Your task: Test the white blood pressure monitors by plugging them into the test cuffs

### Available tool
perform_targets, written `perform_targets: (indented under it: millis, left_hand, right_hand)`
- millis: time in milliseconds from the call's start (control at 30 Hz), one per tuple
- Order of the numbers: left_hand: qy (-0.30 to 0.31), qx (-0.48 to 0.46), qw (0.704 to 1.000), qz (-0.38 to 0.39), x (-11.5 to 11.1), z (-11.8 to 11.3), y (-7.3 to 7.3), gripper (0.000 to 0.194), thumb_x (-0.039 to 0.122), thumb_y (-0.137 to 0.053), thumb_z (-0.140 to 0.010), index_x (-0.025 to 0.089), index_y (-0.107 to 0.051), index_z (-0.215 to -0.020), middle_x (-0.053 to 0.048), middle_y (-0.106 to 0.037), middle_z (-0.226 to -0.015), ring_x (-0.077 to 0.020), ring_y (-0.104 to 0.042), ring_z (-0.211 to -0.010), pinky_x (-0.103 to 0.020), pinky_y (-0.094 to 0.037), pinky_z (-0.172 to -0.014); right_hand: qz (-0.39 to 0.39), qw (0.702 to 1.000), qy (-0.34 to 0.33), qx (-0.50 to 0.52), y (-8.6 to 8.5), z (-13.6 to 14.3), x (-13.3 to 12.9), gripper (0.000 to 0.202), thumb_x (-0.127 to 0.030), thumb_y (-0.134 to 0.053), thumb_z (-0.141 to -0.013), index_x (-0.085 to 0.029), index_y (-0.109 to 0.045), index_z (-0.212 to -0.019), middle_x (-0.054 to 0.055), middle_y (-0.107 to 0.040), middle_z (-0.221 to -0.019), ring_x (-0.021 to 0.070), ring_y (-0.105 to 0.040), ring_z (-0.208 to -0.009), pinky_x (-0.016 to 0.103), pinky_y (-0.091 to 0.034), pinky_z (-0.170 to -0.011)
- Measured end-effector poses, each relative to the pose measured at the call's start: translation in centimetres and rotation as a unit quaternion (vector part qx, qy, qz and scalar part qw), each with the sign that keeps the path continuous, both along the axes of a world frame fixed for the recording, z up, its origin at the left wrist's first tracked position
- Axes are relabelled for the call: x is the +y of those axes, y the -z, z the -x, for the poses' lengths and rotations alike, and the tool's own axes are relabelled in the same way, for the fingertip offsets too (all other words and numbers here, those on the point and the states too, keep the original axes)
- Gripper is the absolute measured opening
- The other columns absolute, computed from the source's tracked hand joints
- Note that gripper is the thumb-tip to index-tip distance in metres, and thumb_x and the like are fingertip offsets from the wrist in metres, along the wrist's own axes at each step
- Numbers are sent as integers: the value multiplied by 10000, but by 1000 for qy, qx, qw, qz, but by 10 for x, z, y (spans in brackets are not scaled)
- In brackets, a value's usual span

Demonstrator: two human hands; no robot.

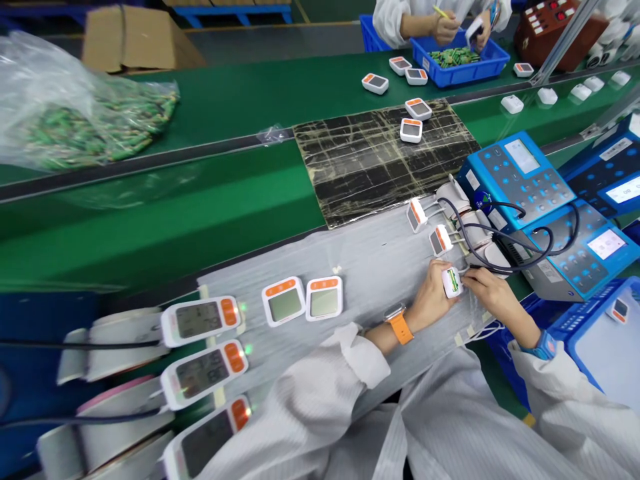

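My left hand (431, 293) is closed around a small white blood pressure monitor (452, 283), whose open back shows green batteries. Against the monitor's right side, the fingers of my right hand (493, 293) are pinched together by a thin tube; what they grip is hidden. Just beyond, two more small monitors with orange buttons, one upright-tilted (416, 215) and one nearer (440, 240), are joined by tubes to white cuffs (477, 230). Two larger monitors, one (284, 301) beside another (325, 298), lie on the grey mat (370, 267) left of my hands.
Blue testers (517, 177) with dark cables stand at right, above a blue bin (565, 327). Larger lit monitors (200, 320) with cuffs line the left. Across the green bench, a co-worker's hands (445, 30) work over a blue tray (460, 72). A bag of circuit boards (95, 127) lies far left.
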State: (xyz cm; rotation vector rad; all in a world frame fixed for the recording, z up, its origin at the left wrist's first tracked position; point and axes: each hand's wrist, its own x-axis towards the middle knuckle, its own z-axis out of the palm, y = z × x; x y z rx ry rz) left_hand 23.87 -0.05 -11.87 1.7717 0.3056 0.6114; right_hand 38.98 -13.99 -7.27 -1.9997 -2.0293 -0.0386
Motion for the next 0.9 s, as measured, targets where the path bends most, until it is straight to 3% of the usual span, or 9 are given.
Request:
perform_targets:
  millis: [367,600,767,900]
  left_hand:
    - [-16,19,998,-53,-5,-1,-5,890,-27,-853,-569,257,-328,-1229,-118,-448,-1246,-325,-537,-1203,-521,-502,-1035]
    - [-36,69,996,-37,-15,-5,-14,721,2,-762,-667,238,-376,-1229,-130,-485,-1300,-316,-558,-1238,-482,-551,-985]
    - [-31,153,984,-86,-26,-11,-31,652,40,-713,-752,209,-425,-1312,-130,-530,-1369,-296,-594,-1237,-456,-588,-958]
    - [3,200,964,-173,-28,-14,-49,616,191,-708,-883,234,-429,-1431,-99,-508,-1487,-286,-599,-1259,-429,-609,-952]
  right_hand:
    - [17,999,-1,-36,-4,3,2,297,-56,-449,-983,-140,-686,-1139,128,-675,-1065,226,-615,-969,280,-510,-602]
    - [16,995,4,-96,-8,10,6,274,-22,-450,-943,-109,-693,-1034,148,-669,-1018,239,-602,-920,297,-499,-590]
    - [-8,995,0,-96,-11,6,-2,274,-23,-432,-921,-123,-673,-1006,147,-681,-1007,245,-642,-923,308,-534,-631]
    - [-48,997,20,-59,-11,2,-13,295,-113,-409,-944,-161,-619,-1146,153,-687,-1061,261,-694,-919,341,-576,-714]
